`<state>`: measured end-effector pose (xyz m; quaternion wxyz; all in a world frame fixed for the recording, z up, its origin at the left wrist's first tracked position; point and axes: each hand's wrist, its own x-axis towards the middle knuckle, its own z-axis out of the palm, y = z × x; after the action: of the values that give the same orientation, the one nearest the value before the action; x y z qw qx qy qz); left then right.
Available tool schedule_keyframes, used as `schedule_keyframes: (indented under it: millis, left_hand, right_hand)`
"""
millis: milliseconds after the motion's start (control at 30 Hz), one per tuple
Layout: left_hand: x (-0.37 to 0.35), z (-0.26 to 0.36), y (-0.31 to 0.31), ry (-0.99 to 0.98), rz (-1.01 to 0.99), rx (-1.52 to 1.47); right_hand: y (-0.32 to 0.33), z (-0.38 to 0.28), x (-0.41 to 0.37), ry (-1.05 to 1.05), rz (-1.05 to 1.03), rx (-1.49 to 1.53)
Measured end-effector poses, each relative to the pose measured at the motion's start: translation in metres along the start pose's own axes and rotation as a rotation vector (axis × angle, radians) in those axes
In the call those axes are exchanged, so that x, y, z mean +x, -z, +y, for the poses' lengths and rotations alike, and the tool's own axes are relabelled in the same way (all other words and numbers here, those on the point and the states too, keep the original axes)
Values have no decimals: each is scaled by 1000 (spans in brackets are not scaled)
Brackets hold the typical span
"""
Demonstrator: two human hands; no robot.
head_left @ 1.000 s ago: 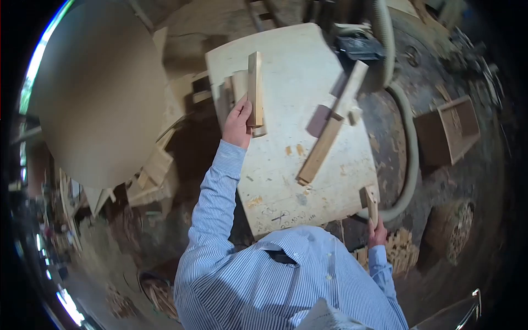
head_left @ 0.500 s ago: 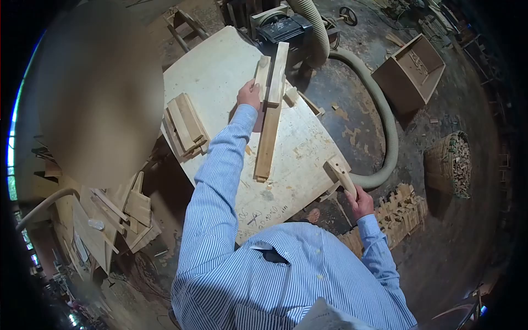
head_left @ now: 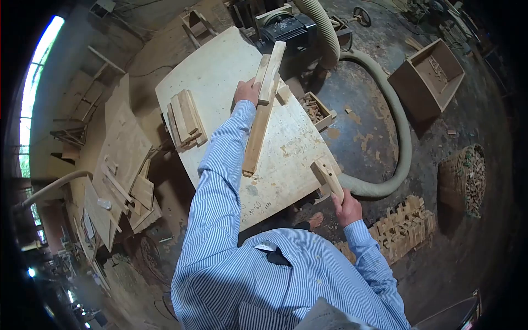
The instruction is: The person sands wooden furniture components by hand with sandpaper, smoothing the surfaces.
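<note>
My left hand (head_left: 247, 92) is closed on a short wooden board (head_left: 262, 67) on the pale worktable (head_left: 203, 60). The board lies against a thicker wooden block (head_left: 273, 71), which rests on the upper part of a long wooden strip (head_left: 258, 140). My fingertips are partly hidden by the hand and the wood. At the table's near right corner, my right hand (head_left: 348, 209) is wrapped round the end of a wooden lever (head_left: 330, 177).
Several boards (head_left: 187, 118) are stacked on the table's left. Beyond the far edge sits a motor (head_left: 287, 30). A thick hose (head_left: 404, 132) curves over the floor at right, near a wooden box (head_left: 423, 82), a basket of offcuts (head_left: 465, 179) and piled blocks (head_left: 404, 228).
My left hand has brought the short board rightward, closing the gap to the thicker block. My right hand stays on the lever. The view has shifted, and the large blurred shape at left is gone.
</note>
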<state>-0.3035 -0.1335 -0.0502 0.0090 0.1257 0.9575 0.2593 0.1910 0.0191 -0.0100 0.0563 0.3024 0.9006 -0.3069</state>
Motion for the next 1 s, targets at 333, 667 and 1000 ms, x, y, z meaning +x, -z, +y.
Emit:
schedule_keyframes:
  millis: [333,667,1000]
  left_hand:
    - [7,-4,4,3,-33,-94]
    - [0,4,15,-49,2,-54]
    - [-9,10,23,-78,-70,-53]
  right_hand:
    - [-6,6,7,19,-53,-38]
    - [-20,15,10,20,-41,34]
    - [-14,7,5,48,20,81]
